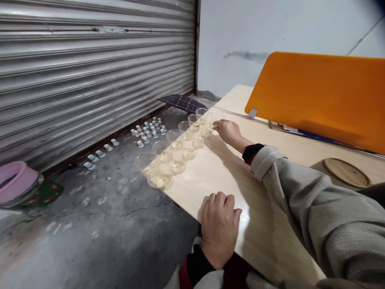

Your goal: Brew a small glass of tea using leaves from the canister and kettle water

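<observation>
Rows of clear plastic cups (161, 181) stand close together along the table's left edge, with small dark specks in several of them. My right hand (227, 130) reaches to the far end of these rows. Its fingers are pinched together beside the rim of a far cup (201, 111); what lies between the fingertips is too small to tell. My left hand (221, 222) rests on the near table edge with its fingers curled and nothing visible in it, apart from the cups.
The pale wooden table (207, 172) carries an orange divider panel (319, 100) and a round wooden lid (345, 172). Small white-and-blue containers (146, 139) stand on the floor by the roller shutter (99, 80). A checked umbrella (183, 103) and a pink basin (18, 182) are also there.
</observation>
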`<state>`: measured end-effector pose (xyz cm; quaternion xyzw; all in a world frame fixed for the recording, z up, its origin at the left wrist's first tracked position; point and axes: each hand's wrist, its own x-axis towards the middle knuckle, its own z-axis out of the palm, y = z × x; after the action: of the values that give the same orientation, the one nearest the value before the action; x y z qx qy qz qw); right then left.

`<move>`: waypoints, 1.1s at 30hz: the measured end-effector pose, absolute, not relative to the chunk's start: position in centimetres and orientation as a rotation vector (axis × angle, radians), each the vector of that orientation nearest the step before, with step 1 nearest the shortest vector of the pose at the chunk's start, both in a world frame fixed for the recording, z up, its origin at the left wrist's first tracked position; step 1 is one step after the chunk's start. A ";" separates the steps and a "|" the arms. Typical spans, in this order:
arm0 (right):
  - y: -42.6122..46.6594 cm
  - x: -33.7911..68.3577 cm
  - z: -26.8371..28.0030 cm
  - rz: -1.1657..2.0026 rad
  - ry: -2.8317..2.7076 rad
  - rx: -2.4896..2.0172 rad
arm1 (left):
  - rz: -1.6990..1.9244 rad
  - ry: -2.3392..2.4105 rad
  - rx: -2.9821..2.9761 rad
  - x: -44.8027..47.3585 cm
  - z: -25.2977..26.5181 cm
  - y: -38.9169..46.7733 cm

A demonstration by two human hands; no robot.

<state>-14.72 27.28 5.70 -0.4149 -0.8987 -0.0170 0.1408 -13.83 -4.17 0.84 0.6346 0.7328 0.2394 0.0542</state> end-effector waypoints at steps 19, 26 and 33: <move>27.8 -14.5 6.1 -0.029 -2.638 -1.153 | 0.715 2.203 1.905 -13.8 0.9 -4.2; 25.6 -13.8 7.6 -0.086 -2.559 -1.235 | 0.755 2.204 1.935 -14.1 0.6 -4.1; 21.5 -15.1 8.8 0.113 -2.788 -1.015 | 0.742 2.216 1.930 -14.1 0.9 -3.8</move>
<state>-15.07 21.52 8.82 -0.3407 -0.9355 0.0379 0.0859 -14.08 -3.77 0.87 0.6358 0.7300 0.2444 0.0556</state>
